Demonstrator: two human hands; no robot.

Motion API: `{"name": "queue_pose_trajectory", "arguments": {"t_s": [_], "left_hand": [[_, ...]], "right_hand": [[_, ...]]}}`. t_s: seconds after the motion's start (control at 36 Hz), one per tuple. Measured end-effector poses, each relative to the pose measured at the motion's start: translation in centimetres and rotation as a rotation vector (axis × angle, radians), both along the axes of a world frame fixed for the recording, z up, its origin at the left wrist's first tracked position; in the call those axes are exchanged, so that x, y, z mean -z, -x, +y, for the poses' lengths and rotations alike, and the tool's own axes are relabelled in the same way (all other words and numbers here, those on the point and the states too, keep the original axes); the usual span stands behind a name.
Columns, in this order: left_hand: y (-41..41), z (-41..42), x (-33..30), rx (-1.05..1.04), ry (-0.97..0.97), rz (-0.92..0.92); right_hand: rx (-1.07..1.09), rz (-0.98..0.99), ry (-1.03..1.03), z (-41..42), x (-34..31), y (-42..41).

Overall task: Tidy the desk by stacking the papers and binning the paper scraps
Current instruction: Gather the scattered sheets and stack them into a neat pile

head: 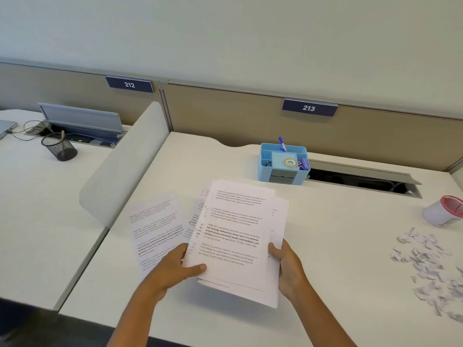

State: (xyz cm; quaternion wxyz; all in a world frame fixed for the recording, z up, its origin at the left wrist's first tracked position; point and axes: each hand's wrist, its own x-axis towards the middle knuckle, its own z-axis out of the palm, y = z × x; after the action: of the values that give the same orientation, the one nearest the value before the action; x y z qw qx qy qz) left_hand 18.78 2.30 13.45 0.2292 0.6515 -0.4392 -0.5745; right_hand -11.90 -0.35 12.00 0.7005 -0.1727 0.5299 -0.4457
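White bench (325, 246), partition behind marked 213. Gripped between both hands: loose stack of papers (235, 236), left hand (175, 267) with thumb clamped on top at the lower left edge, right hand (288, 266) closed round the right edge. Fanned unevenly, sheets askew. Off right of the right hand, paper scraps (428, 269) scattered; beyond them, tipped bin (443, 211). Ahead, blue organiser (283, 162).
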Motion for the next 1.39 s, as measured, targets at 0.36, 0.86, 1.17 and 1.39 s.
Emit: {"name": "queue_pose_trajectory", "arguments": {"t_s": [0.36,0.86,1.17,1.39], "left_hand": [[1.7,-4.1,-3.0,-0.173,0.02,0.27],[6.8,-2.2,1.0,-0.247,-0.069,0.276],[9.0,-2.8,0.2,-0.276,0.12,0.127],[11.0,-3.8,-1.2,-0.334,0.346,0.12]], "right_hand": [[-0.128,-0.044,0.068,0.7,-1.0,0.5],[-0.149,-0.022,-0.077,1.0,-0.9,1.3],[-0.17,0.28,0.158,0.2,-1.3,1.8],[-0.007,0.355,0.293,-0.6,-2.3,1.5]]}}
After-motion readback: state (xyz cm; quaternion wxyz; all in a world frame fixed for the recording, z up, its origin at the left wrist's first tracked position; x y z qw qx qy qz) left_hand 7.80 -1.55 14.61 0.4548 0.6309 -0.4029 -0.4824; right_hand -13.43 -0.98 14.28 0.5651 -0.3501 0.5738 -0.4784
